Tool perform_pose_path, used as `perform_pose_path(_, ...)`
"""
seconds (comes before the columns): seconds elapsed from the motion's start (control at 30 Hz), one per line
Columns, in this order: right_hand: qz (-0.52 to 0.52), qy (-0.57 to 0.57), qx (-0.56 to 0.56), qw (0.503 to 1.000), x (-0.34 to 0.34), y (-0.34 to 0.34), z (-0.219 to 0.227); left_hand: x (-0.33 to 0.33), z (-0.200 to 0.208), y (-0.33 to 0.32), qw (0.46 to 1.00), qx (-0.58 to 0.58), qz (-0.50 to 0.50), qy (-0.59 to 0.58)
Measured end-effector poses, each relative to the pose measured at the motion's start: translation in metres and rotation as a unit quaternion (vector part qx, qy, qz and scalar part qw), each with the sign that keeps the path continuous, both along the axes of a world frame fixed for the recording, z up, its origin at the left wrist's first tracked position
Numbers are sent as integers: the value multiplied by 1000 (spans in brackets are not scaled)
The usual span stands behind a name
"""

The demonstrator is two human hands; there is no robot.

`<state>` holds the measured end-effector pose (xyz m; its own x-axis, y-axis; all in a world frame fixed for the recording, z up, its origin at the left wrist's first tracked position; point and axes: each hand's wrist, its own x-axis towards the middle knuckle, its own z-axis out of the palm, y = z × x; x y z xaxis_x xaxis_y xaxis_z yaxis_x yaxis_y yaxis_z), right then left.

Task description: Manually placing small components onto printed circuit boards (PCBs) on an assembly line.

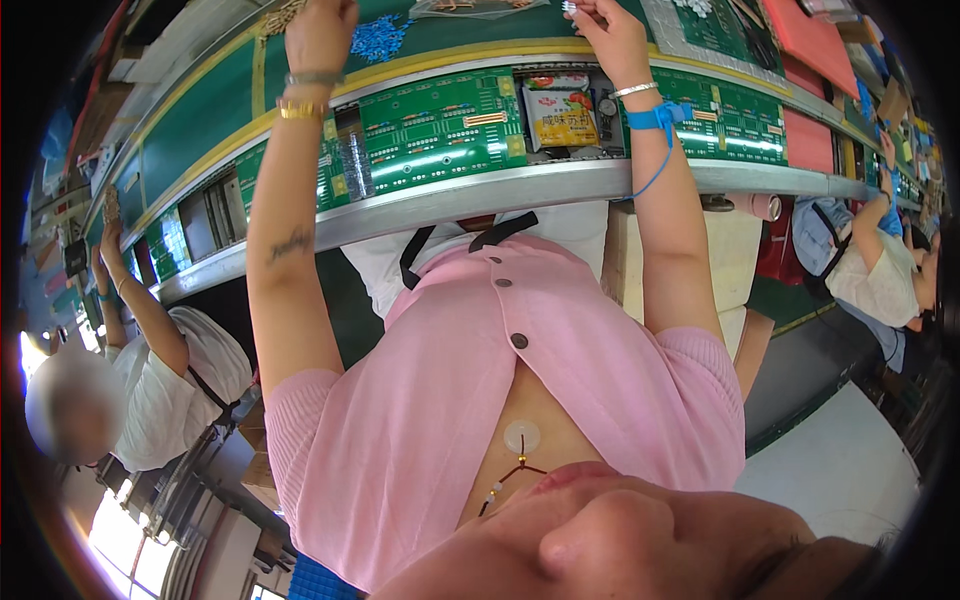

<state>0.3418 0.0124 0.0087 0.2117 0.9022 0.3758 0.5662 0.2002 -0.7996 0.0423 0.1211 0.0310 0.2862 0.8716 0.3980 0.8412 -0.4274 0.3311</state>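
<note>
My left hand [320, 32] is at the top edge, its fingers curled and partly cut off. Beside it lies a pile of small tan parts [283, 17]; what its fingers hold is hidden. Just to its right, small blue components [380, 38] are heaped on the green bench top. My right hand [606, 24] pinches a small whitish part [569, 8] between thumb and finger. A blue wrist strap [656, 116] with a cord circles my right wrist. Below both hands, green circuit boards [428, 140] with small components sit in a row along a metal rail [480, 187].
Between the boards lie a yellow snack packet [563, 118] and a wristwatch [607, 107]. A clear plastic bag [470, 9] holds parts at the top. White parts [694, 6] lie farther right, near a red panel [815, 45]. Co-workers sit at left [180, 385] and right [880, 260].
</note>
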Motion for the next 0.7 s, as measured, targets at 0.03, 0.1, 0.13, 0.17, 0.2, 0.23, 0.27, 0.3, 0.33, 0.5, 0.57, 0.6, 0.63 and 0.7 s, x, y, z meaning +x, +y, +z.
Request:
perform_pose_path(0.03,-5,-19,-3,1000,0,1,1,2,-2,-17,999,-30,-25,-28)
perform_pose_path(0.1,-13,-17,-5,1000,2,-2,4,32,-3,-65,969,-141,-138,-148)
perform_pose_path(0.13,-2,-14,-1,1000,0,-2,5,42,-2,-86,951,-202,-162,-167)
perform_pose_path(0.17,9,8,-1,1000,0,-1,3,48,-8,-102,936,-227,-184,-197)
perform_pose_path(0.2,7,8,-4,1000,-1,-2,2,56,-5,-116,933,-259,-174,-181)
perform_pose_path(0.23,11,7,0,1000,-1,-2,3,64,-6,-123,932,-274,-160,-177)
perform_pose_path(0.27,17,5,4,1000,-1,-2,4,68,-8,-128,931,-288,-145,-174)
perform_pose_path(0.3,15,5,1,1000,-2,-3,5,70,-11,-130,930,-290,-146,-174)
perform_pose_path(0.33,16,8,0,1000,-3,-4,6,73,-13,-132,925,-308,-133,-177)
perform_pose_path(0.5,15,13,13,1000,-2,-5,8,80,-19,-137,935,-294,-125,-153)
perform_pose_path(0.57,18,14,22,1000,-3,-6,11,81,-19,-138,935,-302,-105,-157)
perform_pose_path(0.6,16,15,21,1000,-5,-8,16,81,-20,-138,934,-302,-106,-156)
perform_pose_path(0.63,32,44,35,998,-6,-12,21,81,-22,-138,935,-302,-101,-158)
perform_pose_path(0.7,46,72,50,995,-4,-12,20,84,-21,-138,935,-302,-99,-160)
